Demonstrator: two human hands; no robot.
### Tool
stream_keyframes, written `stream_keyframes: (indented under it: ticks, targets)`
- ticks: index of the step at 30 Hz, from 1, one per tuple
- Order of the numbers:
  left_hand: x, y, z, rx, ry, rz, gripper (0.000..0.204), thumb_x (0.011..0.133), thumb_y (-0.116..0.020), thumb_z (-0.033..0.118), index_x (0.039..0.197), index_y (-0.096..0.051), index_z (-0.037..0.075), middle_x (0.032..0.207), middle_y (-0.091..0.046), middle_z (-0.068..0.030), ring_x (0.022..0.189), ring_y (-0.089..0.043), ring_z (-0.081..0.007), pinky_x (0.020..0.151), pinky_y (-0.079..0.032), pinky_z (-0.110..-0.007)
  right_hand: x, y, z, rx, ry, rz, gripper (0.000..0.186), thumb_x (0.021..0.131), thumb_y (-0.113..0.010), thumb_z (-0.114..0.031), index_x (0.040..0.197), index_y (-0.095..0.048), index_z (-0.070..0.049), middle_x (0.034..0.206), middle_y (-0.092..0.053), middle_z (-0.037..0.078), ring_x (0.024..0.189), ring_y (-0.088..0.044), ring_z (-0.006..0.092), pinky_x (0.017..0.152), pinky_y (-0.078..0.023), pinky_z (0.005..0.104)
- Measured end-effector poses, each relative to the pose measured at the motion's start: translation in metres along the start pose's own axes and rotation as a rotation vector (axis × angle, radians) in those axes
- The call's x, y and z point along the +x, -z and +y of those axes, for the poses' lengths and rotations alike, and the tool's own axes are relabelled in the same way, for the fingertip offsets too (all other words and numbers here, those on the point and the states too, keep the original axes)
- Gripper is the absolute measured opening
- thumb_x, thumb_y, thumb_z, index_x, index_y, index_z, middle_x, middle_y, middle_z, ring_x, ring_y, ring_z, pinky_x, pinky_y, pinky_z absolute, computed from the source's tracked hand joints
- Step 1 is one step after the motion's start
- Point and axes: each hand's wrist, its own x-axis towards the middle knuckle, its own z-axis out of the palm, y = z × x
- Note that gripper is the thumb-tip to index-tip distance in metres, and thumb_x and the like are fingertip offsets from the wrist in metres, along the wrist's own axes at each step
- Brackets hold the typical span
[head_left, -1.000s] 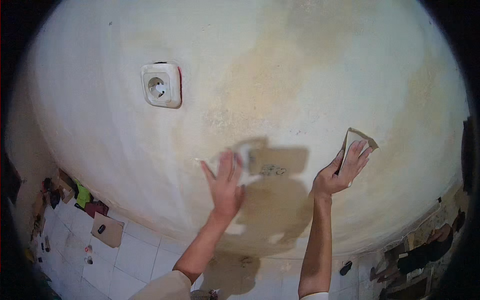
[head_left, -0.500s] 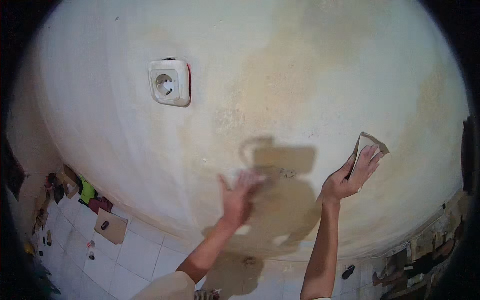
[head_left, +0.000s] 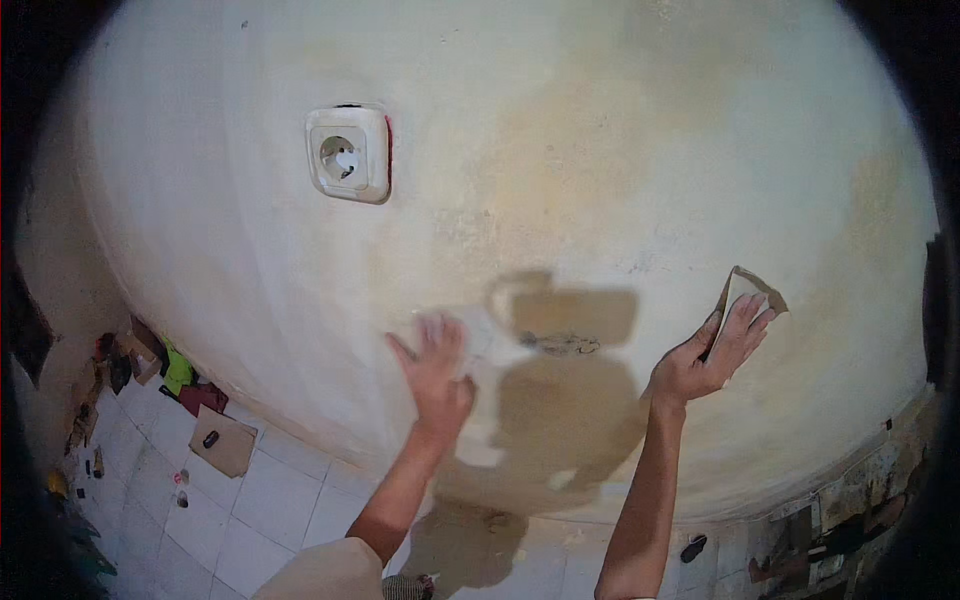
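Observation:
My left hand (head_left: pixel 433 372) is spread low on the pale, stained wall (head_left: pixel 560 160), fingertips blurred, with nothing visible in it. Over to the right, my right hand (head_left: pixel 712 352) grips a folded beige sheet (head_left: pixel 742 283), perhaps sandpaper, and presses it flat to the wall. A white wall socket (head_left: pixel 347 152) with a red right edge sits above and left of my left hand. Between my hands, dark scribbly marks (head_left: pixel 560 343) show within the shadow cast on the wall.
A tiled floor (head_left: pixel 280 492) runs below the wall, holding a cardboard sheet (head_left: pixel 222 452) with a small dark object, green (head_left: pixel 178 370) and maroon (head_left: pixel 205 397) items and clutter at left, a black slipper (head_left: pixel 693 547) and more dark clutter (head_left: pixel 830 550) at lower right.
My left hand moved right and down half a second ago and is now back up and left. My right hand and its sheet appear farther right and slightly lower. The whole view has shifted a little.

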Motion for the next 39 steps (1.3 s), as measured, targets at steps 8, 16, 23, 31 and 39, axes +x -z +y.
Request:
stream_keyframes:
  ticks: [8,16,23,31,39]
  targets:
    - [0.0,-0.003,0.015,-0.166,0.147,0.142,0.051,0.08,-0.04,-0.002,0.131,-0.044,-0.006,0.139,-0.043,-0.0201,0.136,-0.028,-0.0373,0.109,0.002,-0.063,-0.003,-0.004,0.001,0.048,0.01,0.012,0.039,0.091,-0.049,-0.004,0.13,-0.049,0.001,0.135,-0.048,0.017,0.133,-0.034,0.0378,0.11,-0.021,0.0549]
    - [0.001,0.004,-0.028,-0.045,0.189,0.219,0.056,0.076,-0.045,0.004,0.131,-0.045,-0.004,0.136,-0.045,-0.021,0.135,-0.029,-0.0401,0.107,0.0,-0.067,-0.004,-0.004,0.002,0.024,0.016,0.014,0.039,0.091,-0.049,-0.004,0.13,-0.048,0.002,0.135,-0.049,0.017,0.133,-0.034,0.0378,0.11,-0.022,0.0546]
    - [-0.026,-0.023,0.032,-0.028,-0.005,-0.132,0.055,0.078,-0.051,0.007,0.132,-0.047,0.001,0.144,-0.038,-0.0138,0.135,-0.029,-0.0384,0.106,-0.003,-0.069,-0.004,-0.006,-0.004,0.045,0.002,0.005,0.04,0.09,-0.05,-0.004,0.13,-0.047,0.002,0.135,-0.049,0.017,0.133,-0.034,0.0374,0.11,-0.023,0.054]
    - [-0.002,0.0,-0.017,-0.042,0.137,0.129,0.057,0.074,-0.051,0.0,0.13,-0.049,0.002,0.135,-0.047,-0.0181,0.135,-0.03,-0.0411,0.103,-0.002,-0.072,-0.002,-0.005,-0.003,0.021,0.01,0.013,0.039,0.09,-0.049,-0.003,0.129,-0.049,0.003,0.134,-0.049,0.019,0.132,-0.035,0.0384,0.11,-0.023,0.0534]
    - [-0.023,-0.03,0.045,-0.089,-0.114,-0.296,0.06,0.068,-0.052,0.005,0.128,-0.053,0.006,0.14,-0.045,-0.0077,0.138,-0.023,-0.0379,0.098,0.005,-0.077,-0.003,-0.005,-0.003,0.043,0.005,0.027,0.038,0.091,-0.049,-0.004,0.128,-0.049,0.004,0.134,-0.049,0.019,0.132,-0.036,0.0387,0.109,-0.024,0.0538]
